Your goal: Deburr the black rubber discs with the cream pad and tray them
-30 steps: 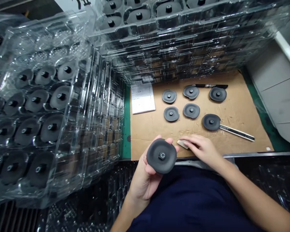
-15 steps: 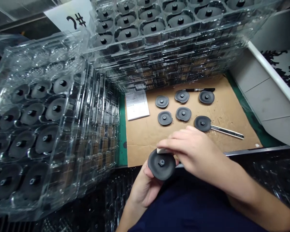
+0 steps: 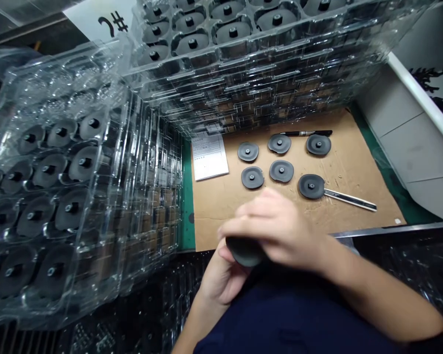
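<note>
My left hand (image 3: pixel 221 275) is shut on a black rubber disc (image 3: pixel 245 253) with a central threaded stud. My right hand (image 3: pixel 273 226) lies over the disc, its fingers hiding the stud and most of the face. A small pale block showed under those fingers earlier. It is hidden now, and the curled fingers look closed on it. Several similar discs (image 3: pixel 281 170) lie on a cardboard sheet (image 3: pixel 350 211) beyond my hands. One disc (image 3: pixel 311 187) sits on the handle end of a utility knife (image 3: pixel 350 199).
Stacked clear plastic trays (image 3: pixel 125 147) of studded black discs rise along the left, and another stack (image 3: pixel 243 83) stands at the back. A black marker (image 3: pixel 306 132) and a printed paper sheet (image 3: pixel 209 156) lie on the cardboard. A metal edge (image 3: pixel 391 231) runs along the bench front.
My right hand has moved left and now covers the disc's face, hiding the pale block and stud. The disc stays in my left hand. The view has shifted slightly.
</note>
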The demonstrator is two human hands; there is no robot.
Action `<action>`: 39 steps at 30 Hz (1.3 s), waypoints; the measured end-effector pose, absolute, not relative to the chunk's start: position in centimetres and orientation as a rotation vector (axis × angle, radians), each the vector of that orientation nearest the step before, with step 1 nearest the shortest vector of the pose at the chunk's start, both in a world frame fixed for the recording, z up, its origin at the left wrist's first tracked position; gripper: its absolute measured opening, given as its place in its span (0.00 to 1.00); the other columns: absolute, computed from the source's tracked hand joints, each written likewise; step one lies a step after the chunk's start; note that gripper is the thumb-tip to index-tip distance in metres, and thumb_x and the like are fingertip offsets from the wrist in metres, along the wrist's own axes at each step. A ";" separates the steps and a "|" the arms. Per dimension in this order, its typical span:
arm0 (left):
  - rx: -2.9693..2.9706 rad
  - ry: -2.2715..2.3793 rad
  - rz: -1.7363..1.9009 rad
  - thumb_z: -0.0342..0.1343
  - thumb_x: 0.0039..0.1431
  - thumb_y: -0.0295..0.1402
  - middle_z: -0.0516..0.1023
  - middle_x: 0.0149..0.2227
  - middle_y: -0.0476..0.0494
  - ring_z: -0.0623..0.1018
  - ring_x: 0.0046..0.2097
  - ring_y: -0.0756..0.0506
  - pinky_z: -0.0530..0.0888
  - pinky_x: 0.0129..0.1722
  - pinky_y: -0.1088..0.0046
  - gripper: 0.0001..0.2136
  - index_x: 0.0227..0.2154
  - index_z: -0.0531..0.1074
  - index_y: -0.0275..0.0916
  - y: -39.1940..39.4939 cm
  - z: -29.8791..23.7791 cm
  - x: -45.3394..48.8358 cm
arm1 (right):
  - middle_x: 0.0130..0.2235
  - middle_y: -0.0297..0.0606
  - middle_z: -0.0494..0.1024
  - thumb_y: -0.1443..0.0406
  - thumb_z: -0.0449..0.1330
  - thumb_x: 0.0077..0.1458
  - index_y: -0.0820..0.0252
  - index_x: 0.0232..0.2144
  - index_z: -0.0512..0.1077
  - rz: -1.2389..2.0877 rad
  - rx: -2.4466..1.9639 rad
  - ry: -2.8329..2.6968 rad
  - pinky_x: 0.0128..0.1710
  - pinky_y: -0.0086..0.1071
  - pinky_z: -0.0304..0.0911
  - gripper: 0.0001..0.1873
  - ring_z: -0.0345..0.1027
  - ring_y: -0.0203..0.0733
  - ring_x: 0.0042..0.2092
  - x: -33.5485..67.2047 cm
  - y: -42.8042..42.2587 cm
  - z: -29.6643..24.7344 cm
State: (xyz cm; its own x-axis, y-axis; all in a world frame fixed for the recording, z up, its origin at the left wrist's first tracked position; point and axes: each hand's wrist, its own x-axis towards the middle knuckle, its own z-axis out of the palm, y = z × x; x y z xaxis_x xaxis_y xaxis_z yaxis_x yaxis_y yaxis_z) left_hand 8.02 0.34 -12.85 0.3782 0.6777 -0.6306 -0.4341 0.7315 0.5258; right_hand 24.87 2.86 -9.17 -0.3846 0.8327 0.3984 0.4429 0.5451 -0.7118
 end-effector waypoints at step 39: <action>0.296 0.781 0.815 0.70 0.37 0.34 0.76 0.35 0.51 0.76 0.39 0.50 0.73 0.41 0.79 0.18 0.34 0.75 0.39 0.9 -12.1 8.2 | 0.31 0.36 0.74 0.71 0.50 0.60 0.61 0.44 0.70 0.381 -1.147 -2.023 0.33 0.35 0.52 0.12 0.63 0.36 0.32 24.7 1.1 -9.2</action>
